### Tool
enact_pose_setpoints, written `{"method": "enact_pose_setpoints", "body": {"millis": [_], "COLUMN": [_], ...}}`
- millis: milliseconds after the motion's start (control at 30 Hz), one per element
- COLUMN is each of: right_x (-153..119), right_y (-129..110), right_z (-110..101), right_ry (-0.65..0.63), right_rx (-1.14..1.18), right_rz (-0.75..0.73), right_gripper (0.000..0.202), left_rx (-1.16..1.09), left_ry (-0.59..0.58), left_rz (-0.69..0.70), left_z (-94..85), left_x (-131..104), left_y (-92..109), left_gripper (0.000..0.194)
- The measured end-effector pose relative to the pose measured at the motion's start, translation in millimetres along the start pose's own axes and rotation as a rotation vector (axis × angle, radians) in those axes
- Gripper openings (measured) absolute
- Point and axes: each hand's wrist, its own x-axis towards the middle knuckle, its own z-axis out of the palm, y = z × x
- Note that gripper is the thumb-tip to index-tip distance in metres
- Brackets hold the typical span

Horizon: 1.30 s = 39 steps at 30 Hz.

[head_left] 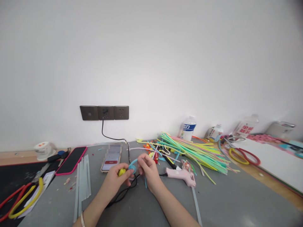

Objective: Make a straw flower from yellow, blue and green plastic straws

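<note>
Near the middle of the grey mat, my left hand (118,178) is closed on a small yellow piece (121,171) and a coiled light blue strip (132,167). The blue strip arches up from the coil toward the right. Its other end is pinched by my right hand (148,170), whose fingers are bent close beside the left ones. A loose blue tail (145,183) hangs below the right hand. A black cable (123,190) runs under both hands.
A pink glue gun (181,175) lies right of my hands, before a pile of coloured strips (196,151). Left are a lit phone (111,159), clear glue sticks (82,176), a pink-cased phone (72,160) and scissors (26,201). Bottles (188,129) stand by the wall.
</note>
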Motion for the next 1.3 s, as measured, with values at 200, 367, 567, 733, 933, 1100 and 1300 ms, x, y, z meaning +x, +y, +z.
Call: {"method": "enact_pose_setpoints", "body": {"millis": [200, 367, 567, 733, 933, 1100, 1300], "right_x": [-2.7, -2.2, -2.1, -2.7, -5.0, -11.0, -16.4], "right_y": [-1.1, -3.2, -2.0, -4.6, -7.7, -14.8, -15.2], "right_z": [2.1, 2.6, 2.4, 4.3, 2.0, 0.1, 2.7], "right_ry": [-0.081, -0.077, -0.060, -0.048, -0.200, -0.229, -0.238], "right_rx": [0.146, 0.164, 0.167, 0.139, 0.130, -0.165, -0.618], "right_rz": [0.033, 0.006, 0.006, 0.003, 0.106, 0.019, -0.381], "right_gripper": [0.035, 0.034, 0.031, 0.033, 0.033, 0.031, 0.009], "left_rx": [-0.133, -0.120, -0.087, -0.057, -0.059, -0.039, -0.054], "left_ry": [-0.003, -0.055, -0.084, -0.111, -0.107, -0.117, -0.208], "left_rz": [-0.068, -0.095, -0.116, -0.116, -0.087, -0.090, -0.125], "left_z": [0.0, -0.1, 0.0, -1.7, -2.1, -2.5, 0.0], "left_x": [1.3, 1.1, 1.0, 2.0, 2.2, 1.8, -0.8], "left_y": [-6.8, -6.7, -8.1, -11.0, -11.3, -11.3, -12.0], "left_gripper": [0.041, 0.040, 0.040, 0.039, 0.038, 0.031, 0.025]}}
